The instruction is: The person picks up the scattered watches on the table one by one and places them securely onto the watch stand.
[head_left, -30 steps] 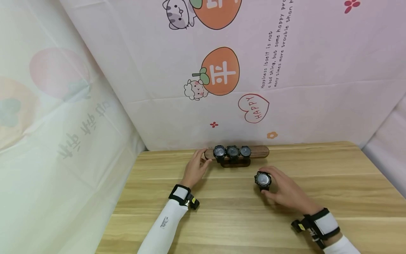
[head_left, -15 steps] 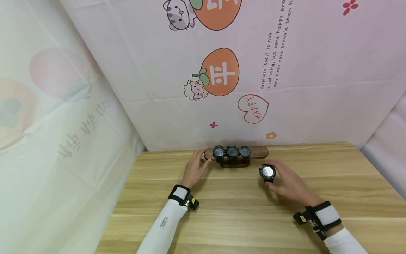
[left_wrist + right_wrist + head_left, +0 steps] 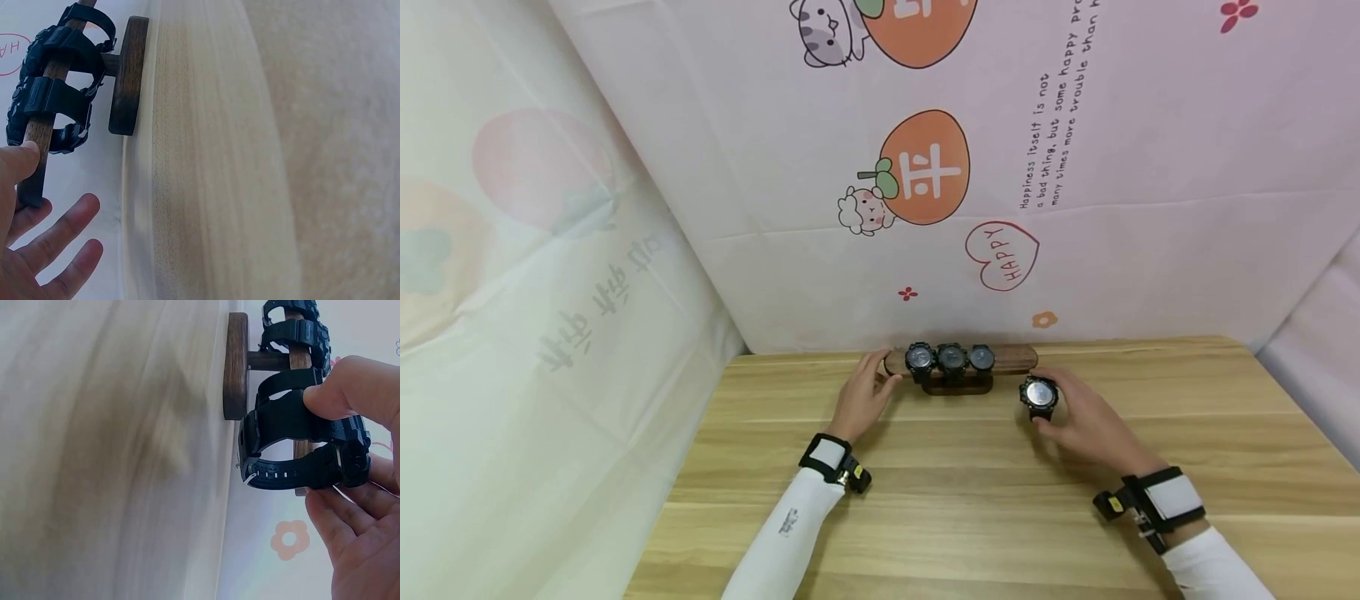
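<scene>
A dark wooden watch stand [image 3: 1017,358], a rounded bar on a short foot, stands at the back of the table. Three black watches hang side by side on its bar, among them a left one [image 3: 921,357] and a right one [image 3: 981,358]. My left hand [image 3: 859,402] pinches the bar's left end between thumb [image 3: 22,161] and forefinger, the other fingers spread. Another black watch [image 3: 1040,393], its strap buckled into a loop [image 3: 284,472], is held by my right hand [image 3: 1093,427] close to the bar's right end. I cannot tell whether the bar enters that loop.
The wood-grain table [image 3: 925,500] ends against a printed white cloth [image 3: 820,283] right behind the stand. More cloth hangs at the left [image 3: 550,417]. Each wrist wears a strapped camera, such as the right one [image 3: 1108,504].
My right hand has carried the watch away from me and slightly to the right, up to the bar's right end. The left hand and the stand have stayed put.
</scene>
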Motion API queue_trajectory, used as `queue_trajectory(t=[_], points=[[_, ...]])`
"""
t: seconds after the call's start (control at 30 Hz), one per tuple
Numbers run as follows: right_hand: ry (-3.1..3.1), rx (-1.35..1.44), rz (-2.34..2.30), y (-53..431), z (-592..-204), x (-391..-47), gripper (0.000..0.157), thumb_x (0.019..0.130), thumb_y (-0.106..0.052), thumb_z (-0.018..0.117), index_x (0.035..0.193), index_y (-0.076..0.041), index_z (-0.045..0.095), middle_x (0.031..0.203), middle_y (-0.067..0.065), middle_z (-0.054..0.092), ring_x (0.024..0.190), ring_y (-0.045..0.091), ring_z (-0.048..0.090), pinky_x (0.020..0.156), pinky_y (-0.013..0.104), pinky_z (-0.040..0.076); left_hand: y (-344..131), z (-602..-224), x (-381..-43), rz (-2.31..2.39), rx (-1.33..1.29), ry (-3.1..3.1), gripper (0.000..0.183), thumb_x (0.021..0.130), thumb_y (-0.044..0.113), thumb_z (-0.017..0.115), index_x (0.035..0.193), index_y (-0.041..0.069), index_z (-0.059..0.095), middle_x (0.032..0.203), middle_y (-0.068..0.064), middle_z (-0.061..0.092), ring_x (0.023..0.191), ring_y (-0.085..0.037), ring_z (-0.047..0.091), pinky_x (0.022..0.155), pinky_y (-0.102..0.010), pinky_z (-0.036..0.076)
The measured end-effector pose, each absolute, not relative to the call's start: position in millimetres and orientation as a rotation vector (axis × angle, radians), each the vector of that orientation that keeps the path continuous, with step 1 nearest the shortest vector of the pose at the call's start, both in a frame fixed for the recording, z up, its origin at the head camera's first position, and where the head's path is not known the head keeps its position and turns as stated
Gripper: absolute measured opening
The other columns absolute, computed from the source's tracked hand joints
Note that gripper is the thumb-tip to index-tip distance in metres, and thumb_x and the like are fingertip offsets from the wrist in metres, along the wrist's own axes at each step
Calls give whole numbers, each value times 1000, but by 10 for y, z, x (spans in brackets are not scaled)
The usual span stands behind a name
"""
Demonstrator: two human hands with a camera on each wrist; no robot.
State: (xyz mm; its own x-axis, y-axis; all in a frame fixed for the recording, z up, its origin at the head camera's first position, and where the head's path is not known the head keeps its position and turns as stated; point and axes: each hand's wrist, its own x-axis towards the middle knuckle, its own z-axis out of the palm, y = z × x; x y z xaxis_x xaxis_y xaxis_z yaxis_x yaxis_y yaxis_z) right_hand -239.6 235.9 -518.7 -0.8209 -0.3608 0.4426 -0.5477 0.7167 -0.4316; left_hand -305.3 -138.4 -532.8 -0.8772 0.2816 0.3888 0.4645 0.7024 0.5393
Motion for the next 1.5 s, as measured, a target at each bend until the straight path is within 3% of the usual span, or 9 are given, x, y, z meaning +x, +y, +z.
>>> queue_trajectory(t=[0.77,1.03,1.5], points=[[-2656,609,860,2491,-5144,-2511,83,71,-10,80,143,0,38,138,25,46,123,43,44,100,64,38,-1383,-5335,-3065,-952,-597,-2601,56,96,35,59,146,16,41,139,-2,48,87,-9,59,70,-26,55],[-2531,670,837,2534,-5179,-2599,80,66,-4,81,136,1,42,133,18,48,120,35,46,99,59,41,-1385,-5340,-3055,-966,-596,-2604,56,96,35,59,146,16,41,137,-2,48,87,-10,59,70,-26,55],[-2561,629,828,2548,-5161,-2704,79,69,-8,80,137,2,43,134,22,47,123,40,42,100,60,38,-1399,-5333,-3044,-976,-576,-2638,58,96,37,58,147,18,39,138,-1,48,88,-8,57,71,-24,54]])
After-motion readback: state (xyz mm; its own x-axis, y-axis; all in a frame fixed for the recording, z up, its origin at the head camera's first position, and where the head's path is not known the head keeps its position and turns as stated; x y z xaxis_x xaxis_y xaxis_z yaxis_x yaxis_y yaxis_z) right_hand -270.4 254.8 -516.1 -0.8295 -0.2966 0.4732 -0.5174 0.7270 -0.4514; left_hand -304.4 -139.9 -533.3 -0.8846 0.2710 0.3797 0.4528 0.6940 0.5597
